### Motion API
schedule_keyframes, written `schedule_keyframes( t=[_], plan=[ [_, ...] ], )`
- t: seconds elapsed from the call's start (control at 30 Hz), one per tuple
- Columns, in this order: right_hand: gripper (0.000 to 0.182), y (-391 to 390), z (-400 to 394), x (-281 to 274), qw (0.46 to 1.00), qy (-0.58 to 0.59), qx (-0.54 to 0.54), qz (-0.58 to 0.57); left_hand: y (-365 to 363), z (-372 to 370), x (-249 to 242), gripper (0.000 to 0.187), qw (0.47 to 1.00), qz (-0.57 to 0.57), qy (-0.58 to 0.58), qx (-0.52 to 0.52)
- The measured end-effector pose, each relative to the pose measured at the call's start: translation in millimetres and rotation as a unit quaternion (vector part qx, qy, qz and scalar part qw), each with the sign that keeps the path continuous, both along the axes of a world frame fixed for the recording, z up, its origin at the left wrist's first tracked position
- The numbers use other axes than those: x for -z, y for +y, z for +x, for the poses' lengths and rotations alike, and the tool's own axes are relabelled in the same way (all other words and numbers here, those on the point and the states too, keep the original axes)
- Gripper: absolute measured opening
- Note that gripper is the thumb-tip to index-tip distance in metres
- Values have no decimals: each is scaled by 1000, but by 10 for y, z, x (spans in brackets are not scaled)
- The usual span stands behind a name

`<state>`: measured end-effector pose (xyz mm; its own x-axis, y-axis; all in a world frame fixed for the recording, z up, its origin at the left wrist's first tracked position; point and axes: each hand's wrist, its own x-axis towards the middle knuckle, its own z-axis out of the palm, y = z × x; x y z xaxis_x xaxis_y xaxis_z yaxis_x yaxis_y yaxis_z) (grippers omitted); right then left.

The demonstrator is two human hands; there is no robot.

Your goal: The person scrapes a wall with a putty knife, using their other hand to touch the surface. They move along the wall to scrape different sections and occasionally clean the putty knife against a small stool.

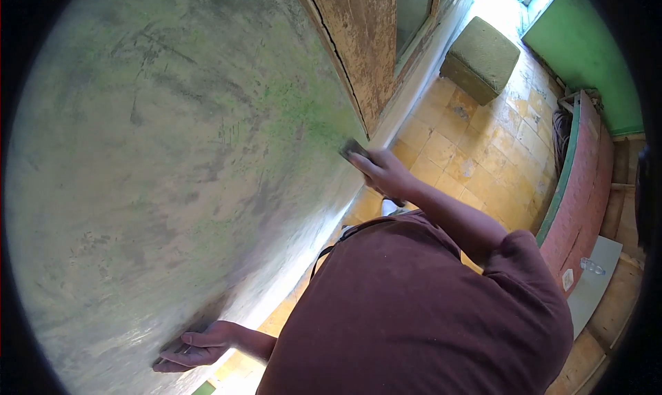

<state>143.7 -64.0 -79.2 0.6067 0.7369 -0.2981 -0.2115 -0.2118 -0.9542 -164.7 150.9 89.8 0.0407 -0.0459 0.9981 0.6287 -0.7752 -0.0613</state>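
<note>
While the right hand [387, 174] clasps a dark block [354, 150] by the far right of the mottled wall [158, 167], the left hand [200, 347], near left, extends its fingers, thumb apart.

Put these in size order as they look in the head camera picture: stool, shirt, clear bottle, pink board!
Largest to smallest:
1. shirt
2. pink board
3. stool
4. clear bottle

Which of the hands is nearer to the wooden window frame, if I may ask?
Right. The right hand, holding a dark block, is just below the wooden window frame; the left hand is farther off, lower along the wall.
</note>
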Motion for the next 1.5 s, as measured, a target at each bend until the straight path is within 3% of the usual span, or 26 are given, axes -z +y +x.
schedule_keyframes(
  t=[0.13,0.3,0.4,0.43,0.53,0.73,0.8,0.87,1.0,1.07,1.2,1.3,1.5],
  plan=[
    [43,-18,21,-20,997,62,-19,35,-7,-9,-5,44,1000,3,9,7],
    [51,-316,-97,196,997,61,-11,-37,-1,-22,5,42,1000,0,9,0],
    [51,-28,-52,-297,999,-11,-14,-49,-50,19,-17,41,1000,-7,14,14],
    [46,89,-52,-445,999,-9,1,41,-53,1,-16,41,1000,-7,14,14],
    [45,11,-80,-537,999,31,1,44,-44,-19,-9,39,1000,-4,18,-5],
    [44,-184,-200,-291,999,15,-20,-40,-14,-33,-1,38,1000,3,14,16],
    [44,-23,-176,-412,999,-33,-6,-24,-9,-25,-10,38,1000,13,21,13],
    [55,55,-128,-579,1000,2,6,-2,-8,-19,-19,38,1000,14,23,10],
    [54,-100,-192,-490,999,25,2,22,-26,-20,-18,38,1000,13,28,-3],
    [54,-181,-226,-281,1000,12,-6,-3,-5,-46,-13,38,1000,13,28,1],
    [53,-11,-209,-427,998,-41,-11,-42,-16,-48,9,38,1000,4,22,2],
    [53,147,-143,-728,997,-65,4,51,-18,-56,8,37,1000,-1,20,1],
    [51,-117,-256,-438,999,-24,-19,-18,-2,-53,-8,37,999,17,28,-3]
  ],
)
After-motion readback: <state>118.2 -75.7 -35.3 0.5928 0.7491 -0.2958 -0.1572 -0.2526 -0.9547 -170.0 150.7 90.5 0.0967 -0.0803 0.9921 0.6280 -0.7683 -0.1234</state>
